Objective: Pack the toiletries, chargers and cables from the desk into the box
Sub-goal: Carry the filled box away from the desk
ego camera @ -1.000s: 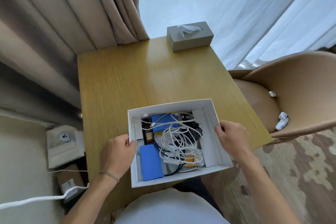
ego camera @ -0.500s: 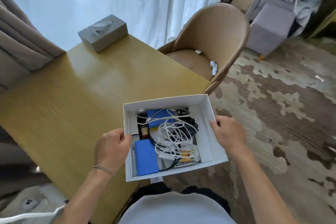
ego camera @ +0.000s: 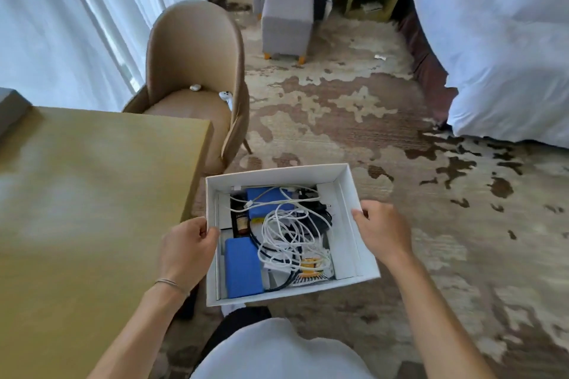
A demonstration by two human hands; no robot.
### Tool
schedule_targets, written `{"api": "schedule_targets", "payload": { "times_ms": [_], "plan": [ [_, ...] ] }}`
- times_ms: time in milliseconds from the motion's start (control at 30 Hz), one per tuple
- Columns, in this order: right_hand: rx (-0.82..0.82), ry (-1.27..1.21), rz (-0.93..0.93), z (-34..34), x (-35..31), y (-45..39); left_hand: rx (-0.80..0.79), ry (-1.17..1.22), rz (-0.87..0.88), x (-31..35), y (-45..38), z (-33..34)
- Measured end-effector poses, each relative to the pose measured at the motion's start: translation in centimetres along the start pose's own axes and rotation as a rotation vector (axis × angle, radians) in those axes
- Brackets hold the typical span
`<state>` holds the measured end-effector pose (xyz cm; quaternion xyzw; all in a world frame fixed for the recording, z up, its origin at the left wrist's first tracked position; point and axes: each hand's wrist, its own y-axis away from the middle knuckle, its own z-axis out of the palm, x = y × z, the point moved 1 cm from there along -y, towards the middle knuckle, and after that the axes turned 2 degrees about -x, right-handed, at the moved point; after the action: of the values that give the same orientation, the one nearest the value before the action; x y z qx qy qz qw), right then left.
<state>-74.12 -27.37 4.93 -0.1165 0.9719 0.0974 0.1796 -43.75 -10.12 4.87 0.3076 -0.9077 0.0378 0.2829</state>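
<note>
I hold a white cardboard box (ego camera: 348, 243) in the air over the carpet, to the right of the wooden desk (ego camera: 92, 194). My left hand (ego camera: 184, 252) grips its left wall and my right hand (ego camera: 383, 231) grips its right wall. Inside lie a tangle of white cables (ego camera: 286, 234), a black cable, two blue packs (ego camera: 243, 268), a small dark bottle (ego camera: 241, 221) and an orange-printed sachet (ego camera: 311, 268).
A tan chair (ego camera: 191, 49) stands past the desk's right end with two small white items on its seat. A grey tissue box (ego camera: 9, 111) sits at the desk's far left. A grey ottoman (ego camera: 286, 18) and a bed with white bedding (ego camera: 508, 40) lie further off.
The box has left the desk and now hangs over the carpet. My view has swung right, from the curtains toward the room and bed. Both hands keep their grip.
</note>
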Motion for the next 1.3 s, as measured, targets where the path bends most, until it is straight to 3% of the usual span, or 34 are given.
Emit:
{"api": "schedule_targets", "payload": {
  "times_ms": [300,567,933,1300],
  "plan": [
    [0.114,-0.057,0.354,-5.3,18.4,12.4,-0.166,-0.126,0.324,14.7,6.0,9.6],
    [0.289,-0.117,0.696,-8.1,30.8,24.6,-0.357,-0.191,0.583,27.8,12.4,17.9],
    [0.508,-0.220,1.101,-9.3,40.7,38.5,-0.577,-0.235,1.008,42.0,21.3,28.8],
    [0.546,-0.248,1.404,-10.6,49.4,47.2,-0.738,-0.291,1.207,52.8,31.4,39.6]
  ]
}}
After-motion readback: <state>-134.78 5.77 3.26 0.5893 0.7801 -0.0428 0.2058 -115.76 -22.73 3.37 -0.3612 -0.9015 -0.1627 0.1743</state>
